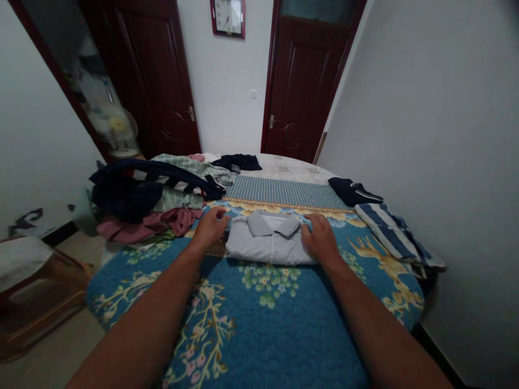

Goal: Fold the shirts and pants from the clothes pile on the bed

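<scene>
A folded polo shirt (270, 246) with fine grey-and-white stripes and a plain grey collar lies flat on the flowered blue table cover (275, 335), its collar towards the far side. Just left of the shirt is my left hand (211, 229), its fingers loosely bent and apart, with nothing seen in it. At the opposite side, my right hand (321, 237) rests against the shirt's right edge. Thumb and fingers are spread there, and no cloth shows between them. The undersides of both hands are hidden.
A loose heap of clothes (133, 194) covers the table's left side. Folded dark garments (352, 192) and a blue-and-white striped one (389, 229) lie along the right edge, near the wall. A wooden stool (44, 292) stands left; a fan (115, 127) is behind.
</scene>
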Tool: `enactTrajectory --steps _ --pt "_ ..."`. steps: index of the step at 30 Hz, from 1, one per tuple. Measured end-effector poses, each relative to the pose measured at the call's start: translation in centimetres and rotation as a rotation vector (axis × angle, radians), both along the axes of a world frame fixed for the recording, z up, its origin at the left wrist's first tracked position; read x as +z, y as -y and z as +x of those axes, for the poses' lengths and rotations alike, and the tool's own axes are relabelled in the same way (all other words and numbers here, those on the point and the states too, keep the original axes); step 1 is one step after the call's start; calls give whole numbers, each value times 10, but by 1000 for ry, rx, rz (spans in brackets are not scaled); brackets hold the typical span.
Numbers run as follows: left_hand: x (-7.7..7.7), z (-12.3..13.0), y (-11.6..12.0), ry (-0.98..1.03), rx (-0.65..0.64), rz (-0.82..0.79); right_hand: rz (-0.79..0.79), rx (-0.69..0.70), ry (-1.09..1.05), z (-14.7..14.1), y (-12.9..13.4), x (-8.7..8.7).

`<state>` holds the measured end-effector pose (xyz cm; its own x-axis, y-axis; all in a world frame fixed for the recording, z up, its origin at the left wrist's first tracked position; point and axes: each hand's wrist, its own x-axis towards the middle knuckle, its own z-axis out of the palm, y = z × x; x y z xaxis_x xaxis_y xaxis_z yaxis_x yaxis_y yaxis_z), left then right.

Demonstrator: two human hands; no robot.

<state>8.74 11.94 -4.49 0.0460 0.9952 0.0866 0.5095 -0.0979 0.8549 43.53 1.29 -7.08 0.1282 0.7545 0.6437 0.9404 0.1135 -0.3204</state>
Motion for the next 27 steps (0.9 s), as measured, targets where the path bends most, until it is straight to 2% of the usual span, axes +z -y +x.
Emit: enactTrajectory --steps 2,4,7,10,13,17,23,25,27 --pt "5 -12 11 5 -21 -105 51 98 35 -11 3 5" --pt "8 -21 27 18 -113 -163 25 194 82 -23 6 6" --pt "8 -26 53 30 -297 -121 -140 256 169 -40 10 -1" --pt "7 -24 69 83 -392 -104 -340 209 248 -48 13 -9" --pt "8 -22 70 177 -402 -146 -435 165 280 -49 14 -11" --pt "8 -27 65 266 -387 -165 -454 151 284 -47 14 -11" --pt "10 -40 67 108 -630 -129 -440 149 276 -44 10 -17" --pt "8 -41 66 76 -648 -110 -435 151 280 -43 10 -18" --pt "5 -40 64 124 -638 -101 -433 151 283 -42 9 -19"
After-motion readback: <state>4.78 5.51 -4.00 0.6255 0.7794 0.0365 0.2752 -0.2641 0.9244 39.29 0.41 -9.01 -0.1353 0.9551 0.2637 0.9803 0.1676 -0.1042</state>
